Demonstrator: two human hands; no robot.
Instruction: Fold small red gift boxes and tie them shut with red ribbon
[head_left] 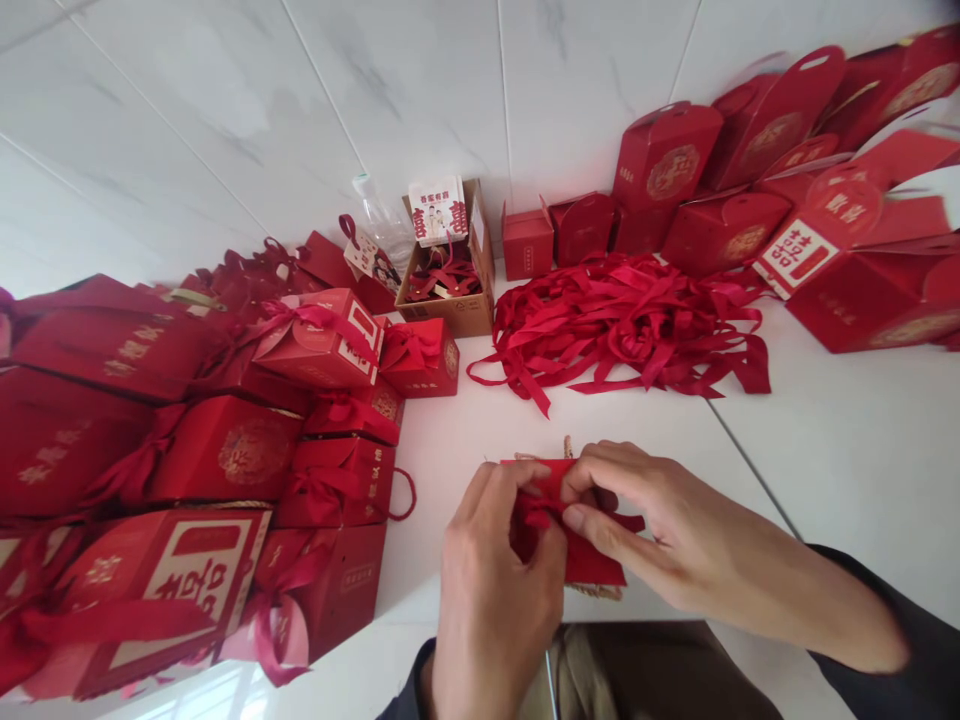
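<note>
A red gift box (596, 560) stands at the near edge of the white table, with a twisted cord showing at its far and near sides. Over its top runs a red ribbon (538, 516), gathered into a loop or bow. My left hand (499, 575) is closed on the ribbon from the left, fingers curled round it. From the right, my right hand (652, 510) pinches the same ribbon between thumb and fingers. My hands cover much of the box top, so the exact shape of the knot is hidden.
Finished-looking red boxes with bows (330, 480) crowd the left. A heap of loose red ribbons (630, 330) lies ahead. Behind it, more red boxes (667, 160) line the tiled wall. A small cardboard box (450, 315) with tags and a clear bottle (382, 220) stand at the back.
</note>
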